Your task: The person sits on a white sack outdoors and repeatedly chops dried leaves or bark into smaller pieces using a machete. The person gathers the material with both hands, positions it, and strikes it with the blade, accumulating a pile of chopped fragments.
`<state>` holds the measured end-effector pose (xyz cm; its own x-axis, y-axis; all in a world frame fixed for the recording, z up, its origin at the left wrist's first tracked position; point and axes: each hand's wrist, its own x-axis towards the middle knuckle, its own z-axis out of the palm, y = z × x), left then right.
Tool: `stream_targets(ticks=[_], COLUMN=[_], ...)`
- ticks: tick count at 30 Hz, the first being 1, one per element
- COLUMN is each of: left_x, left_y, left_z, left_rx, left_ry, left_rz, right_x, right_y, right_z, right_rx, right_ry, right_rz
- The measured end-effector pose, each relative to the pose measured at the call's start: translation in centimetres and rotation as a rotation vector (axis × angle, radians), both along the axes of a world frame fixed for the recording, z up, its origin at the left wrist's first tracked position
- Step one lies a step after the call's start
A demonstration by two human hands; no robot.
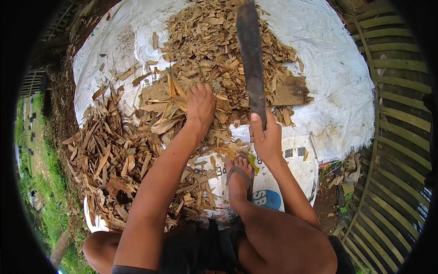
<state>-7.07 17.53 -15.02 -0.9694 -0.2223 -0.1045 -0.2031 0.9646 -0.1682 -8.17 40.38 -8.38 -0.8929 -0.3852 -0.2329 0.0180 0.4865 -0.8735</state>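
My right hand point(268, 142) grips a machete point(252, 58) by its handle end, the dark broad blade pointing away from me and raised over the chopped pieces. With my left hand point(201, 106) I press down on a bunch of dry brown leaves point(167, 113), fingers curled over it. Beneath the bunch lies a wooden board point(291, 89), its right end dark and worn, its middle hidden under scraps. Beyond the board rises a heap of chopped dry leaf pieces point(202, 37). A pile of longer dry leaves point(113, 161) lies at my left, beside my forearm.
A white woven plastic sheet point(335, 78) lies under everything, with a printed sack point(297, 167) nearer me. My sandalled foot point(239, 171) rests on the sack, close below the right hand. A slatted bamboo fence point(400, 113) runs along the right; grass point(48, 191) lies at far left.
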Motion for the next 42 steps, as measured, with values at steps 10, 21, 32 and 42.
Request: stream_targets(ticks=[10, 21, 32, 42], left_x=[-0.5, -2.3, -3.7, -3.2], left_y=[1.4, 2.5, 2.2, 1.8], left_z=[0.7, 1.4, 0.7, 0.5], left_rx=[0.120, 0.010, 0.120, 0.320], left_ry=[-0.143, -0.282, -0.368, -0.268], left_rz=[0.245, 0.257, 0.366, 0.435], right_x=[1.4, 2.6, 3.4, 3.9], right_y=[0.7, -2.1, -2.7, -2.2], right_z=[0.6, -0.1, -2.2, -2.5], right_rx=[0.151, 0.310, 0.464, 0.272], right_ry=[-0.113, -0.157, -0.176, -0.022], right_rz=[0.017, 0.022, 0.035, -0.017])
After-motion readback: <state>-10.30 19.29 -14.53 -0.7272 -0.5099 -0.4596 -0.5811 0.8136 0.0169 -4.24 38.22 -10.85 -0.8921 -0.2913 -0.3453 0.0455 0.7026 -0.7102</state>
